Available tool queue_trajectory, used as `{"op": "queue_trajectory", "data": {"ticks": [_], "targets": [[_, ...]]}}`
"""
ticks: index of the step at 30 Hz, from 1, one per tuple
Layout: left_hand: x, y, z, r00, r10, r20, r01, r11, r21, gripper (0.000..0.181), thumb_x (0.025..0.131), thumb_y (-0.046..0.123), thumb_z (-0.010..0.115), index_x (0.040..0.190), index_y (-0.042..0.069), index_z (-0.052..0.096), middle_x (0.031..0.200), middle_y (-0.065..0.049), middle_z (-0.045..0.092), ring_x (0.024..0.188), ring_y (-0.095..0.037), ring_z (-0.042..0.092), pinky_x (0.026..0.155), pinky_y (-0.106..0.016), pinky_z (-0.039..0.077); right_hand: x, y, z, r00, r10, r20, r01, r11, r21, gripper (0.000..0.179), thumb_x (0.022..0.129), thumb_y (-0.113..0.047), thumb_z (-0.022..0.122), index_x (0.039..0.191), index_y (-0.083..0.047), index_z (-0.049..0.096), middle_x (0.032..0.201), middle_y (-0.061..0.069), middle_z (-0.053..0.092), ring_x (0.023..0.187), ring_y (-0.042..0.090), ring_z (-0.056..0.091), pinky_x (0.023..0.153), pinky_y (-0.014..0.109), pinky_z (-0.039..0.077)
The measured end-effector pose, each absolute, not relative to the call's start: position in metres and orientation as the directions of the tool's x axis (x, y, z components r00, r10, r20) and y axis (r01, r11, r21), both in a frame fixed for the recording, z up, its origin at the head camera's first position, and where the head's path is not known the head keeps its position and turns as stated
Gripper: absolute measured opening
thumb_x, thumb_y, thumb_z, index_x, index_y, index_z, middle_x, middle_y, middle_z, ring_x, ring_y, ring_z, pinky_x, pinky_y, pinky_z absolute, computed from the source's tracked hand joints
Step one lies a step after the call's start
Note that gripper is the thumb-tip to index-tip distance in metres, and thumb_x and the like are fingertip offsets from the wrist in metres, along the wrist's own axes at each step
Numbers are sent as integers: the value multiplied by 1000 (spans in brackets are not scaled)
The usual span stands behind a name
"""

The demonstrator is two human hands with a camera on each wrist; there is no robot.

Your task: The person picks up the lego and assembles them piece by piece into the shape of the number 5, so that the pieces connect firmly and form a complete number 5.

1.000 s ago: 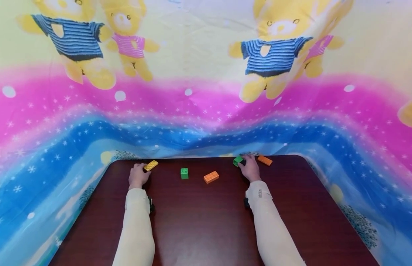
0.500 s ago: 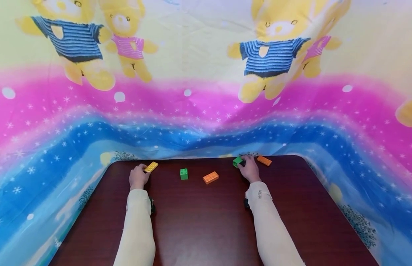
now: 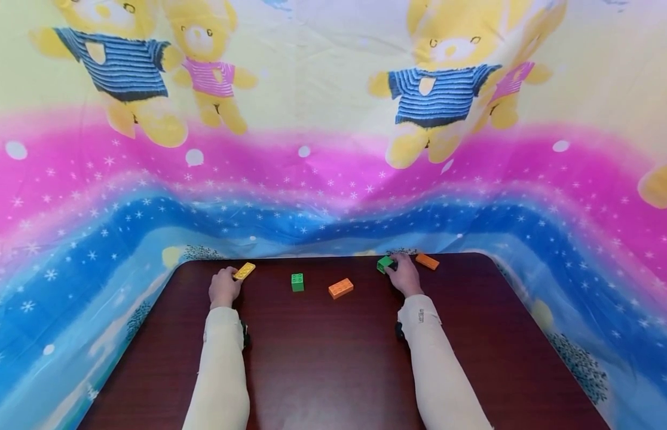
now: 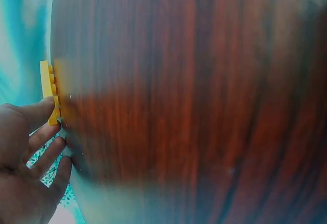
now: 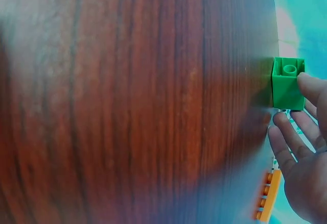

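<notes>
Between the thumb and fingers of my left hand (image 3: pixel 224 287) is a yellow toy building brick (image 3: pixel 244 271), near the far left of the table. In the left wrist view the thumb presses one end of the studded yellow brick (image 4: pixel 48 89). My right hand (image 3: pixel 404 276) grips a green building brick (image 3: pixel 384 263) at the far right. The right wrist view shows the hollow end of this green brick (image 5: pixel 288 89), with the thumb on its side. Another green brick (image 3: pixel 297 282) and an orange brick (image 3: pixel 340 288) stand apart between the hands, studs up.
A second orange brick (image 3: pixel 427 261) lies just right of my right hand, near the far edge of the dark wooden table (image 3: pixel 328 358). Behind and beside the table hangs a cloth (image 3: pixel 312 167) printed with bears and snowflakes.
The yellow brick has tilted slightly in my left hand. My right hand keeps the green brick in the same place, and the loose bricks have not moved.
</notes>
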State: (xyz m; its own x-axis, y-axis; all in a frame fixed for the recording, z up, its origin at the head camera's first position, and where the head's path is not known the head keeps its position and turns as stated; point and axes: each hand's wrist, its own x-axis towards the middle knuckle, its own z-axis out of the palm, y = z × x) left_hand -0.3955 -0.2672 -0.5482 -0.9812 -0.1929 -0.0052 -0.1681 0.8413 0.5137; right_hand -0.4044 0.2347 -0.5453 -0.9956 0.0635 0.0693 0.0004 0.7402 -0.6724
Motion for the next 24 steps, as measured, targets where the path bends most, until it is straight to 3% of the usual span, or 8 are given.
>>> {"op": "queue_trajectory", "data": {"ticks": [4, 13, 24], "targets": [[-391, -266, -545, -985, -170, 0, -146, 845, 515, 42, 104, 15, 59, 141, -5, 54, 135, -32, 55, 121, -49, 52, 101, -62, 46, -403, 236, -546, -995, 69, 70, 3, 737, -676, 44, 105, -17, 63, 144, 0, 53, 152, 26, 42, 122, 41, 58, 104, 55, 49], [-379, -266, -533, -995, -99, 34, -65, 841, 537, 39, 105, 13, 58, 138, -9, 54, 133, -33, 53, 120, -49, 53, 104, -61, 45, -402, 240, -547, -996, 64, 61, 6, 735, -678, 44, 105, -19, 62, 144, 0, 54, 144, 26, 48, 115, 39, 61, 98, 52, 53], [-372, -272, -538, -998, -39, 52, -5, 845, 534, 37, 105, 11, 57, 134, -10, 54, 130, -33, 53, 117, -48, 55, 102, -62, 45, -392, 240, -544, -998, 27, 50, -15, 726, -687, 43, 106, -19, 61, 144, -2, 53, 142, 23, 48, 116, 37, 61, 97, 50, 54]]}}
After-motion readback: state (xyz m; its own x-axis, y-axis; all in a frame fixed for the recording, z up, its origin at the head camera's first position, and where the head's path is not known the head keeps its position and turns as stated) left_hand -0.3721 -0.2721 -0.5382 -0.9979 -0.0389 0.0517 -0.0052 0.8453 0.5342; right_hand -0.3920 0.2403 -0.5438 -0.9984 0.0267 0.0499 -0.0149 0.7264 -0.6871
